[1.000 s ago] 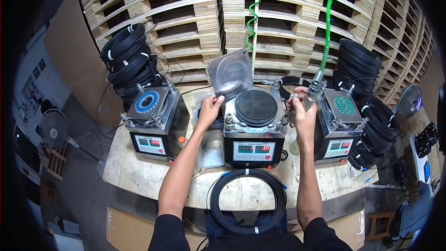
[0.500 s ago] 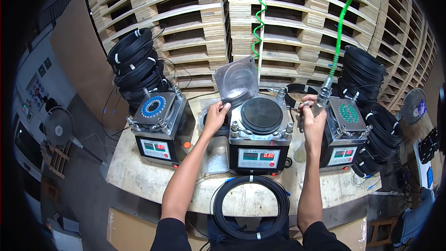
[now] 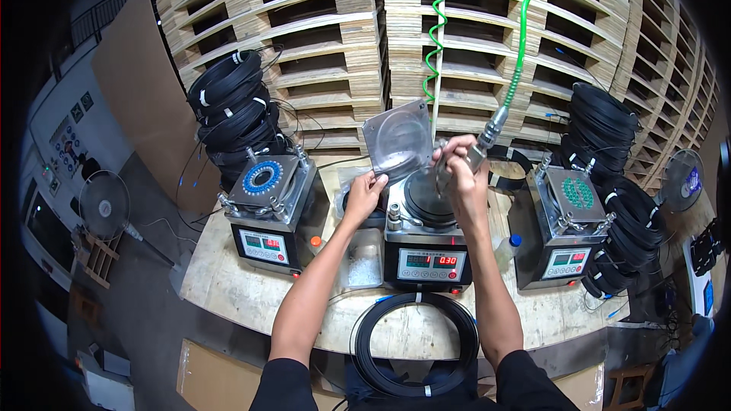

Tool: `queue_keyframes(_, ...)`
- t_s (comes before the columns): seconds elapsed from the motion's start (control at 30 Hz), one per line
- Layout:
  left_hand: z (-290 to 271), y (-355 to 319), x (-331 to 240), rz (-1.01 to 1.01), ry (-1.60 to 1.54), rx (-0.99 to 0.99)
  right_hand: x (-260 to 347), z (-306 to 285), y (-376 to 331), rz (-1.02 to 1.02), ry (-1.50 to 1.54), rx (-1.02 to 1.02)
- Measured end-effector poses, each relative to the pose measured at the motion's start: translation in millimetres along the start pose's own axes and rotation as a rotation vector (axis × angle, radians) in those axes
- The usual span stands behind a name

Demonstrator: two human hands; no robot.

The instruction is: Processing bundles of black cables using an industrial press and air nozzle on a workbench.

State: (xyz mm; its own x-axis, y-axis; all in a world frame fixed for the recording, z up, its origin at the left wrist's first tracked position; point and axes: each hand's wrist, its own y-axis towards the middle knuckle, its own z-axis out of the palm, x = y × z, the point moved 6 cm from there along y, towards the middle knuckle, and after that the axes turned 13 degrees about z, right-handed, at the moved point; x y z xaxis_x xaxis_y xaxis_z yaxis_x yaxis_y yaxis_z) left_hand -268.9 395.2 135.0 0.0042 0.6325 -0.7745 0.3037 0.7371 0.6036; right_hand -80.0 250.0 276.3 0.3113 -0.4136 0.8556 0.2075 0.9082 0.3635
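The middle machine (image 3: pixel 425 247) is seen at the centre of the bench (image 3: pixel 228 281), directly ahead of the person, with its round black disc (image 3: pixel 426 196) facing up. The right hand (image 3: pixel 461 171) is held just above the right part of that disc and is clenched around the metal nozzle (image 3: pixel 481 144) of an air gun, whose green hose (image 3: pixel 524 46) climbs away far and slightly right. The nozzle's long axis is tilted, its tip pointing down and left toward the disc; whether the tip touches the disc cannot be told. The left hand (image 3: pixel 365 192) is placed at the left near corner of the same machine, fingers curled against its edge; what, if anything, is gripped there cannot be told. The right hand is the nearer one to the disc.

A clear square cover plate (image 3: pixel 397 139) is propped tilted just beyond the disc, between the two hands and close to the nozzle's line. A second, coiled green hose (image 3: pixel 435 23) hangs behind it.

A left machine (image 3: pixel 268 209) with a blue ringed fixture and a right machine (image 3: pixel 569 228) with a green fixture are set well apart to either side. Stacks of black cable coils (image 3: pixel 232 110) are noted far left and far right, one cable coil (image 3: pixel 415 346) lies at the near edge, and wooden pallets (image 3: pixel 304 23) are stacked behind.
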Motion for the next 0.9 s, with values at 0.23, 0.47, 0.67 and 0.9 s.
queue_keyframes(0.23, -6.2, 0.3, 17.3, 0.023, 0.124, -0.020, 16.4, -23.4, 48.9, -0.333, -0.137, -0.196)
queue_keyframes(0.47, -11.7, -0.6, 37.9, 0.020, 0.099, -0.030, -19.0, -25.5, 30.7, 0.001, -0.132, -0.057)
queue_keyframes(0.67, 7.5, 4.1, 18.7, 0.036, -0.061, -0.046, 0.2, -46.6, 41.8, -0.021, -0.309, -0.082)
queue_keyframes(0.9, -4.5, -1.1, 9.1, -0.057, 0.088, 0.065, 25.2, -47.5, 4.6, 0.175, -0.551, 0.046)
